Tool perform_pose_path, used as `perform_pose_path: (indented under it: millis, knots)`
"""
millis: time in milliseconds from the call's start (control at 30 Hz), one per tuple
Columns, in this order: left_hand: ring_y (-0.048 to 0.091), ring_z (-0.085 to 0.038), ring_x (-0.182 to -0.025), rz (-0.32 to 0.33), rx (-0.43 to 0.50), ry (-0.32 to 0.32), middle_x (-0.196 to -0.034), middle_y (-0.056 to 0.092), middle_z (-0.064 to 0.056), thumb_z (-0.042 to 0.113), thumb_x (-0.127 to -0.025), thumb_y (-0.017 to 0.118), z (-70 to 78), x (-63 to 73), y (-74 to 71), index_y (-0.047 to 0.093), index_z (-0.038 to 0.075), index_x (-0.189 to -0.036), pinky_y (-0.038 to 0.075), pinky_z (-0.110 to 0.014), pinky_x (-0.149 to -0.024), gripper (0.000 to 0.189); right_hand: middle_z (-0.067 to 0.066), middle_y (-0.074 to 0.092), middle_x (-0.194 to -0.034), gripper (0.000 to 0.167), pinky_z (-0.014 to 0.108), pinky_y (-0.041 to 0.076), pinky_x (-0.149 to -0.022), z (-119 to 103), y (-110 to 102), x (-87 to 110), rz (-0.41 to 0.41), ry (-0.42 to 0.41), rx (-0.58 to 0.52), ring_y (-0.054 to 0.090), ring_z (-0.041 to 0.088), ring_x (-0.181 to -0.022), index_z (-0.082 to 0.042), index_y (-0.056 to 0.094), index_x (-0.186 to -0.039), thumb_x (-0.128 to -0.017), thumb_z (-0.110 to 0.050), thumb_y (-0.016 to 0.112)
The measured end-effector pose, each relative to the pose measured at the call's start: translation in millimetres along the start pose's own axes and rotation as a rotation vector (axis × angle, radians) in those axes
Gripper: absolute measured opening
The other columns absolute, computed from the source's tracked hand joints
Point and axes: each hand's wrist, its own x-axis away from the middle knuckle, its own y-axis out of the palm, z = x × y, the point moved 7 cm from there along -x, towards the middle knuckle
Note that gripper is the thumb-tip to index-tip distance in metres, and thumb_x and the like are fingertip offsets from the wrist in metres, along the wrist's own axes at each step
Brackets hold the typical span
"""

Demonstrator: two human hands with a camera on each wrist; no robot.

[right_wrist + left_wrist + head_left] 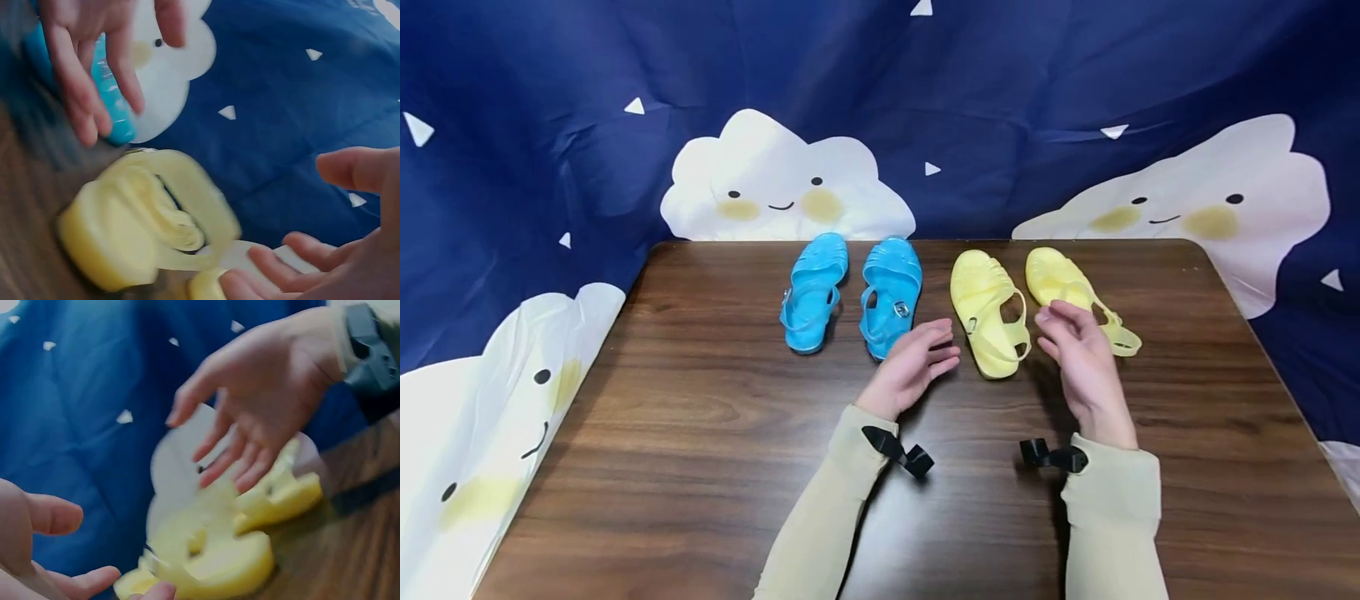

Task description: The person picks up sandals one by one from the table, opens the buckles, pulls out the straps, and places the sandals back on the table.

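Four sandals would be a count, so by colour: a left blue sandal (808, 292) and a right blue sandal (891, 292) lie side by side at the table's back. To their right are a yellow sandal (988, 312) and, farther right, a second yellow sandal (1060, 279). My left hand (913, 367) is between the blue and yellow pairs, fingers extended and holding nothing; it overlaps the heel of the right blue sandal in the head view. My right hand (1082, 367) holds nothing, its fingers loosely bent, and partly hides the far-right yellow sandal.
The brown wooden table (700, 458) has its back edge just behind the sandals. Behind it hangs a dark blue cloth (970, 100) with white clouds and small triangles. A black strap mount (898, 450) sits on the left wrist, another black mount (1052, 457) on the right.
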Motion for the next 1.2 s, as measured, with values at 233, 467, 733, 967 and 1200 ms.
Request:
perform_pose_path:
  millis: [233,467,733,967,1200]
  knots:
    - [0.050,-0.019,-0.096,-0.008,-0.085,-0.028,-0.140,0.045,-0.014,0.015,-0.100,0.049,-19.5,-11.6,2.0,0.042,0.003,-0.142,0.043,-0.040,-0.104,0.044,0.018,0.018,-0.157,0.078,0.035,0.029,-0.110,33.1,16.0,-12.2,-0.096,0.154,0.240,0.029,0.019,-0.137,0.000,0.005,-0.153,-0.098,-0.029,0.052]
    - [0.049,-0.018,-0.103,-0.035,-0.117,-0.048,-0.137,0.047,-0.008,0.018,-0.098,0.054,-26.1,-16.9,3.6,0.040,0.010,-0.145,0.044,-0.037,-0.100,0.049,0.012,0.041,-0.139,0.070,0.018,0.039,-0.089,46.9,16.6,-19.9,-0.089,0.135,0.245,0.047,0.002,-0.107,0.003,0.019,-0.150,-0.098,-0.028,0.052]
    - [0.050,-0.019,-0.107,-0.054,-0.132,-0.046,-0.132,0.050,-0.004,0.021,-0.098,0.054,-27.9,-16.8,4.2,0.042,0.015,-0.145,0.045,-0.037,-0.100,0.049,0.015,0.037,-0.146,0.068,0.024,0.036,-0.093,52.0,15.9,-21.9,-0.078,0.151,0.245,0.046,0.004,-0.107,0.001,0.019,-0.151,-0.098,-0.028,0.051]
    - [0.052,-0.017,-0.102,-0.062,-0.137,-0.052,-0.125,0.053,-0.004,0.019,-0.098,0.054,-27.8,-16.7,5.4,0.038,0.014,-0.147,0.047,-0.034,-0.095,0.051,0.011,0.041,-0.142,0.061,0.025,0.039,-0.086,51.9,14.0,-21.9,-0.070,0.140,0.257,0.046,0.006,-0.100,-0.003,0.023,-0.151,-0.100,-0.024,0.048]
    - [0.052,-0.017,-0.095,-0.028,-0.167,-0.030,-0.125,0.053,-0.006,0.018,-0.099,0.053,-24.2,-16.7,3.0,0.037,0.014,-0.148,0.048,-0.039,-0.095,0.052,-0.002,0.055,-0.120,0.061,0.025,0.043,-0.084,51.0,14.2,-19.8,-0.098,0.137,0.254,0.050,0.006,-0.100,-0.007,0.026,-0.151,-0.099,-0.026,0.052]
